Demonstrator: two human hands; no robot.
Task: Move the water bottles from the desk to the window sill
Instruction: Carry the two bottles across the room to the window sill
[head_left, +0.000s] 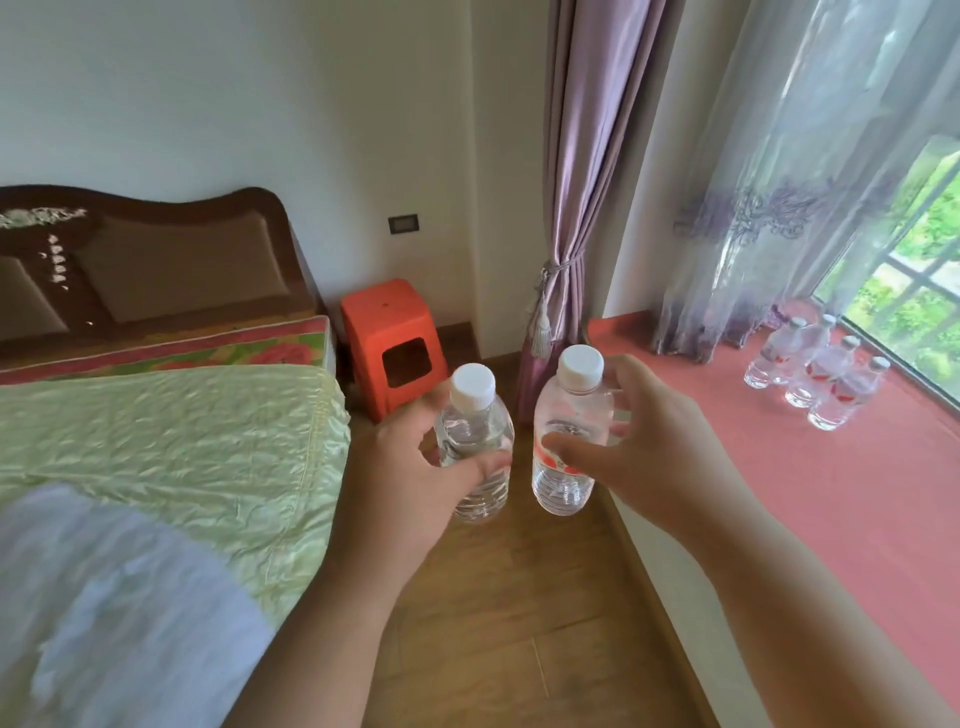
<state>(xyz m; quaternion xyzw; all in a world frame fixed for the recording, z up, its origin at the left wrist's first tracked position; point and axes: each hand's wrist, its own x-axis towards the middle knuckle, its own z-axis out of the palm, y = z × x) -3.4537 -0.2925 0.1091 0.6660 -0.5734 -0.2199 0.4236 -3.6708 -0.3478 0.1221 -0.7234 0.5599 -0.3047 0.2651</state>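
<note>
Two clear water bottles with white caps are held upright side by side at the centre of the frame, above a wooden floor (519, 597). At centre left, the left hand (410, 483) has its fingers wrapped tight around the body of the left bottle (475, 441), with the thumb lying across its front. At centre right, the right hand (644, 447) grips the right bottle (569, 431), which carries a red label; its thumb presses on the front near the label and its fingers curl around the far side near the bottle's shoulder. The two bottles are close together but do not touch. At the right of the frame runs the pink window sill (779, 493), and on it, in the upper right, four more bottles (815, 371) of the same kind stand upright in a tight cluster just beside the window glass, well apart from the two in hand. Sheer white curtain (789, 171) hangs over the far end of the sill, and a purple curtain (576, 171) is tied back at centre top. An orange plastic stool (384, 327) stands on the floor behind the held bottles. A bed with a pale green cover (171, 447) fills the left of the frame, with a dark wooden headboard (156, 260) at upper left.
</note>
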